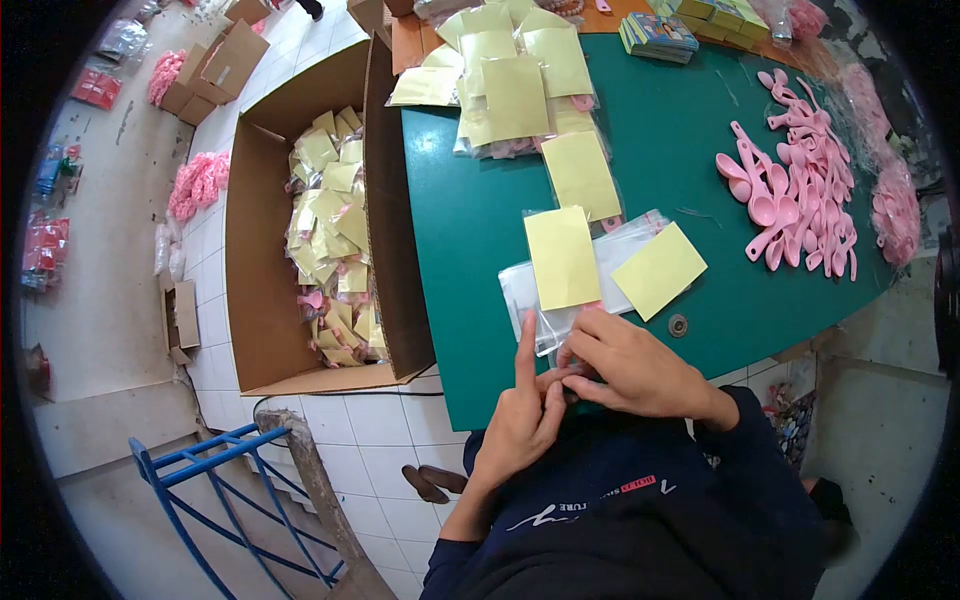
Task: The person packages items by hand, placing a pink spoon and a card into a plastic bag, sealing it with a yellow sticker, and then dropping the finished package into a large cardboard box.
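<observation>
At the table's near edge my two hands meet over the lower end of a clear plastic bag with a yellow card (563,262) in it; a bit of pink shows at the card's lower end. My left hand (520,420) pinches the bag's end, its index finger stretched out forward. Bent fingers and thumb of my right hand (635,368) close on the same end from the right. The fingertips partly hide the grip. Beneath lies a stack of clear plastic bags (520,290). A loose yellow card (660,270) rests on the stack's right end.
Packed bags with yellow cards (515,95) pile up at the back of the green table (470,350). Pink spoons (790,200) lie heaped on the right. Card stacks (658,38) stand behind. A cardboard box (268,350) full of packed bags adjoins the left edge; a blue metal frame (205,465) stands nearer.
</observation>
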The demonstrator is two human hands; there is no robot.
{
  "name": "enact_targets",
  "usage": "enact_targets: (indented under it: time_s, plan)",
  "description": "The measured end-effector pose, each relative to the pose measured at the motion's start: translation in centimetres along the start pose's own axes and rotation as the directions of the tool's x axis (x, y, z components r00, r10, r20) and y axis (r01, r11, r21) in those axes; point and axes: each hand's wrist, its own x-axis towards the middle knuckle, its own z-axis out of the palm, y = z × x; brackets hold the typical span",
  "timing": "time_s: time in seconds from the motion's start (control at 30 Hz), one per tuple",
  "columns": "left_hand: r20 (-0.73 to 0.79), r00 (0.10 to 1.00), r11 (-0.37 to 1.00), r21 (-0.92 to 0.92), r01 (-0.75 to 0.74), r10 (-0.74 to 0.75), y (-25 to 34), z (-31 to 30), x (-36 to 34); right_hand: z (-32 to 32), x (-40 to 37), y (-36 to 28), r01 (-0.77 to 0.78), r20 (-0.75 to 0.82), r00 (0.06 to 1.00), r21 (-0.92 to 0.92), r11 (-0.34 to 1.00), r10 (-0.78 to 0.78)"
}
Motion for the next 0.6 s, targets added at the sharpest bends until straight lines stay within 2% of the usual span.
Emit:
enact_targets:
  time_s: [0.07,0.17,0.27,0.37,0.5,0.57,0.6]
  plan:
    - [0.007,1.000,0.997,0.080,-0.024,0.023,0.0,0.3,-0.2,-0.4,-0.1,0.3,-0.026,0.068,0.997,0.081,0.996,0.021]
    - [0.022,0.994,0.993,0.046,-0.108,0.107,-0.3,0.3,-0.3,-0.7,-0.3,0.1,-0.030,0.116,0.993,0.065,0.997,0.022]
    - [-0.043,0.998,0.991,-0.132,0.035,-0.041,0.1,-0.1,0.2,-0.8,-0.5,-0.5,0.059,0.113,0.992,-0.047,0.997,-0.054]
    - [-0.073,0.995,0.986,-0.158,0.062,-0.074,0.2,-0.1,1.2,-0.2,-0.7,-0.4,0.153,0.014,0.988,-0.179,0.972,-0.153]
    - [-0.094,0.991,0.971,-0.226,0.072,-0.095,-0.2,0.4,1.7,-0.1,-0.9,-0.1,0.234,0.018,0.971,-0.285,0.929,-0.239]
    - [-0.098,0.991,0.969,-0.236,0.071,-0.096,0.1,0.5,1.9,-0.9,-0.9,0.1,0.243,0.078,0.970,-0.243,0.939,-0.231]
    - [-0.082,0.990,0.978,-0.183,0.097,-0.113,1.1,0.5,2.0,-1.6,-1.0,0.3,0.241,0.123,0.968,-0.201,0.950,-0.219]
